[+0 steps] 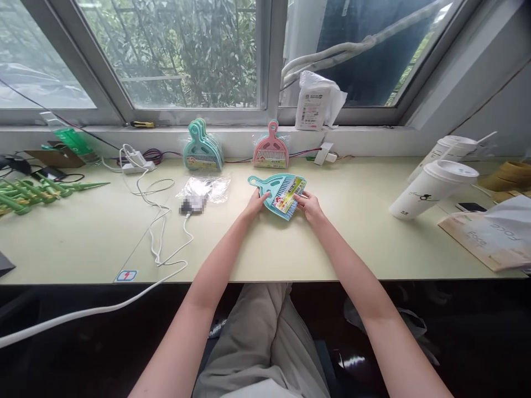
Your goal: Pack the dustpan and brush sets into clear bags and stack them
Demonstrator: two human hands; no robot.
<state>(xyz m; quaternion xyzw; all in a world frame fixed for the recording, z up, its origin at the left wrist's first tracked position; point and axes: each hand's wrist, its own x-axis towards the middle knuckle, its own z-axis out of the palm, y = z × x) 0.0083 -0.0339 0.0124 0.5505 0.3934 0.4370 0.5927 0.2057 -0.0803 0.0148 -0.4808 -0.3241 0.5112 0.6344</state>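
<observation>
A teal mini dustpan point(271, 185) with a blue-bristled brush nested in it is held just over the table in front of me, its handle pointing left. A printed card label point(289, 193) covers part of the bristles. My left hand point(258, 202) grips the dustpan near the handle, thumb on top. My right hand point(309, 205) pinches the bristle edge and the label on the right. Left of it lies a clear plastic bag point(211, 189). Behind, several wrapped teal dustpan sets point(202, 148) and one pink dustpan set point(271, 148) lean against the sill.
White cables point(160, 243) run over the table point(83, 237) on the left, near a power adapter point(136, 162). Green plastic parts point(29, 193) lie far left. At right stand white cups point(431, 190) beside a tissue pack point(489, 232). A wrapped box point(314, 105) sits on the sill.
</observation>
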